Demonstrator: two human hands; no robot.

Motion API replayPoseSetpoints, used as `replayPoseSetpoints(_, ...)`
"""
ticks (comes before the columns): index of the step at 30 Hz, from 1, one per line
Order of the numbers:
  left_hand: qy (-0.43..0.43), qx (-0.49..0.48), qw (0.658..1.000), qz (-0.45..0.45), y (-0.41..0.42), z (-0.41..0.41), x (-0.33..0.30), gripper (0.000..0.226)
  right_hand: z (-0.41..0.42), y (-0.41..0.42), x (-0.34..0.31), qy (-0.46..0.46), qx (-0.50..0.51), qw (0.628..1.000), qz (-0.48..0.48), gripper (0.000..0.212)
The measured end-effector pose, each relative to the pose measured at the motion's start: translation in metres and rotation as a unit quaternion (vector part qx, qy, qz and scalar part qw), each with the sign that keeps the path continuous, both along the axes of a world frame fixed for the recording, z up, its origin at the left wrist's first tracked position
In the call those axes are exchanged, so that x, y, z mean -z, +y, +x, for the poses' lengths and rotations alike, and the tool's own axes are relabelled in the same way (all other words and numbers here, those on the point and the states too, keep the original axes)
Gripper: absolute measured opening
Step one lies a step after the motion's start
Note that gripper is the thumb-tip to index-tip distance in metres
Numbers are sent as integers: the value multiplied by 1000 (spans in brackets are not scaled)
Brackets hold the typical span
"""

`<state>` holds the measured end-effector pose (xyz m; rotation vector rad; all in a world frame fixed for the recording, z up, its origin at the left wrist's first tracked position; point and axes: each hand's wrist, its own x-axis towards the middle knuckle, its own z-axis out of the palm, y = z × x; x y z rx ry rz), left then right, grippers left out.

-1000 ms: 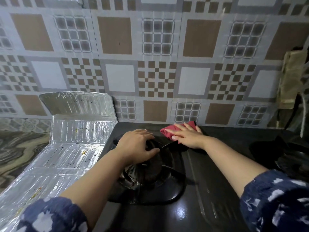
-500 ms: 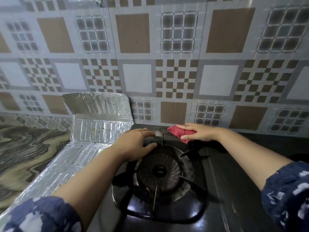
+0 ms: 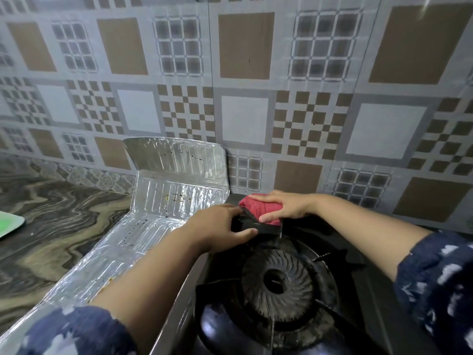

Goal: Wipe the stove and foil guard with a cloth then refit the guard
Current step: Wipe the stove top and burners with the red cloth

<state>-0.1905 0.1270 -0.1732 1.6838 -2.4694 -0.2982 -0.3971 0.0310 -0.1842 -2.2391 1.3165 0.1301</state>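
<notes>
- Head view, stove: the black stove (image 3: 363,303) sits at the lower right, hard against the tiled wall (image 3: 243,73). Its round burner (image 3: 277,284) and the black pan support (image 3: 220,283) around it are in plain sight.
- Head view, your right hand (image 3: 284,207): it lies palm down on the red cloth (image 3: 258,208) at the stove's rear left corner. The fingers are laid flat and close together over the cloth, thumb along its near edge, pressing it onto the black surface.
- Head view, cloth: it is bunched under that hand, with red showing at the left end and below the thumb. It touches the stove top and sits near the wall.
- Head view, your left hand (image 3: 220,231): it rests on the stove's rear left edge, just beside the cloth. The fingers curl over a dark part of the stove, thumb stretched toward the burner. I cannot tell whether it grips or only steadies.
- Head view, foil guard (image 3: 158,201): it is off the stove, lying to the left on the marbled bench (image 3: 51,226). Its long panels lie flat along the stove's side and the far panel stands up against the wall. Dark and yellowish specks mark the ribbed foil.
- Head view, remainder: a pale green-and-white object (image 3: 9,224) sits at the left edge of the bench, cut off by the frame. Both your forearms are bare, with dark blue patterned sleeves (image 3: 440,285) at the bottom corners.
</notes>
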Motion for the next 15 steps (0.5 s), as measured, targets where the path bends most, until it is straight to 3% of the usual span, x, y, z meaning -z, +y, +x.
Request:
replayPoseSetpoints(4, -3, -17, 1000, -5, -4, 3, 7, 72, 25, -13, 9, -11, -3, 1000, -29, 71)
replayPoseSetpoints(8, 6, -32, 999, -5, 1, 2, 5, 73, 42, -24, 13, -60, -2, 997, -58, 54)
replayPoseSetpoints(11, 0, -47, 999, -1, 7, -1, 1, 74, 39, -26, 7, -40, 26, 997, -55, 42)
replayPoseSetpoints(15, -6, -52, 999, 9, 15, -3, 1, 71, 15, -15, -1, -5, 82, 994, -73, 42)
